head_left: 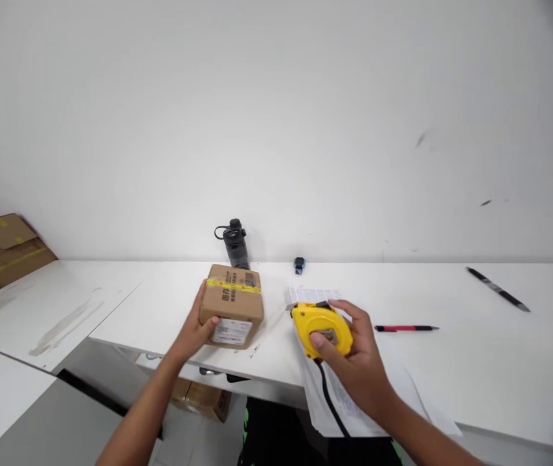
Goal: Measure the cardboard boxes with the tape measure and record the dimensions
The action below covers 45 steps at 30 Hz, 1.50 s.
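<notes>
My left hand (196, 329) grips the left side of a small brown cardboard box (234, 301), its thumb on the front face near a white label. Yellow tape and dark print run across the box, which is over the front part of the white table. In my right hand (354, 356) is a yellow tape measure (322, 329), with its metal tip at the left and a black strap hanging down. My thumb presses its near side and the other fingers wrap behind. Printed papers (335, 401) lie under this hand, partly hidden by it.
Behind the box a dark bottle (236, 244) stands by the wall, with a watch (299, 265) to its right. A red-black pen (406, 328) and a larger black pen (497, 289) lie at right. Cardboard boxes (7, 249) are stacked at far left; more boxes (203, 398) sit below the table (500, 375).
</notes>
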Each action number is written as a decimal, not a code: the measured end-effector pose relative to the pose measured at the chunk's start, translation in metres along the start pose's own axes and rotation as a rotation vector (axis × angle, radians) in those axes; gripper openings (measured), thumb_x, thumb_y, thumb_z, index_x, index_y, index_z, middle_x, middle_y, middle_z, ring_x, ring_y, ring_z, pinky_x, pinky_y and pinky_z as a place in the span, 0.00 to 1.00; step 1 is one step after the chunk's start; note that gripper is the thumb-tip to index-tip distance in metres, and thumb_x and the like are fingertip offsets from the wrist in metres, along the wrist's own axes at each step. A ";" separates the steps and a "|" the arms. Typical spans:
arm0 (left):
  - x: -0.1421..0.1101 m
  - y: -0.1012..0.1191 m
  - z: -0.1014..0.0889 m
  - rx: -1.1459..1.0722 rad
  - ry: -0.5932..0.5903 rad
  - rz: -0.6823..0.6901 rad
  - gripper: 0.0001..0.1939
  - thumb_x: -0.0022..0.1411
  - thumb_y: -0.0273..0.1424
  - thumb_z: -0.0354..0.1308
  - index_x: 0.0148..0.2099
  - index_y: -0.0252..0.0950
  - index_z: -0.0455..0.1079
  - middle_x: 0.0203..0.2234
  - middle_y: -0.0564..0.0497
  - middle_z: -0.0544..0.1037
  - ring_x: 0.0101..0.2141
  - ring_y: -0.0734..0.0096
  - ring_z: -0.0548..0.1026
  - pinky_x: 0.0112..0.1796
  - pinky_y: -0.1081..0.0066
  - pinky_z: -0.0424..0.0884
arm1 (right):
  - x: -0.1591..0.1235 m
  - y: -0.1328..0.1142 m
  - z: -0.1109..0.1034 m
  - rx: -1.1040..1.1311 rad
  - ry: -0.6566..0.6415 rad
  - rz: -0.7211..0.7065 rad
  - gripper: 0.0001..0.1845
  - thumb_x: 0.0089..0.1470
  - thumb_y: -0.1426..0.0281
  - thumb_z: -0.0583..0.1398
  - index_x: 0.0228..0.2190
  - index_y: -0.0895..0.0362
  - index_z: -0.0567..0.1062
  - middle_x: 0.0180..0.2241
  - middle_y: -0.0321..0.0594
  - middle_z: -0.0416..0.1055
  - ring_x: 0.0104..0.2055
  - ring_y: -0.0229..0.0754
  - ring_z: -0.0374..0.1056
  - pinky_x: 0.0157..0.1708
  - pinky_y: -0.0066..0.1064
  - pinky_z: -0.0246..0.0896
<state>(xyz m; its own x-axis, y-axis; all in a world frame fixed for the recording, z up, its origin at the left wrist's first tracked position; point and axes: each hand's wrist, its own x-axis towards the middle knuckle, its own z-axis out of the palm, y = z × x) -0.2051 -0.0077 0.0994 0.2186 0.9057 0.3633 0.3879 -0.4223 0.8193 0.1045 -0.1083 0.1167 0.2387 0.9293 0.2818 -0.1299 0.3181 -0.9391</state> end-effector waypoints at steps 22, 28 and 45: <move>-0.007 0.102 0.030 -0.438 0.089 -0.137 0.30 0.62 0.41 0.59 0.61 0.41 0.52 0.42 0.47 0.76 0.42 0.66 0.73 0.49 0.62 0.65 | 0.080 -0.026 0.023 -0.767 -0.782 -0.828 0.19 0.61 0.64 0.57 0.52 0.49 0.59 0.40 0.43 0.70 0.33 0.41 0.71 0.29 0.32 0.70; 0.002 0.129 0.019 -0.576 -0.162 -0.336 0.40 0.56 0.39 0.66 0.63 0.39 0.50 0.35 0.52 0.75 0.31 0.74 0.72 0.38 0.68 0.65 | 0.076 -0.033 0.025 -1.007 -0.774 -1.165 0.16 0.61 0.67 0.55 0.50 0.51 0.61 0.40 0.45 0.71 0.29 0.39 0.69 0.24 0.29 0.64; 0.031 0.090 -0.004 -0.552 -0.051 -0.497 0.37 0.49 0.34 0.69 0.57 0.35 0.56 0.23 0.59 0.68 0.23 0.80 0.61 0.26 0.74 0.57 | 0.112 -0.056 -0.006 -1.128 -0.943 -0.609 0.21 0.62 0.60 0.52 0.56 0.42 0.65 0.47 0.43 0.72 0.32 0.43 0.71 0.31 0.34 0.66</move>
<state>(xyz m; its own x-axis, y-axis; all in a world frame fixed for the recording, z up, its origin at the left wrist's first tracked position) -0.1670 -0.0178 0.1856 0.1816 0.9763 -0.1180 -0.0512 0.1293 0.9903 0.1441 -0.0227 0.1995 -0.7250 0.6351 0.2664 0.6090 0.7718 -0.1827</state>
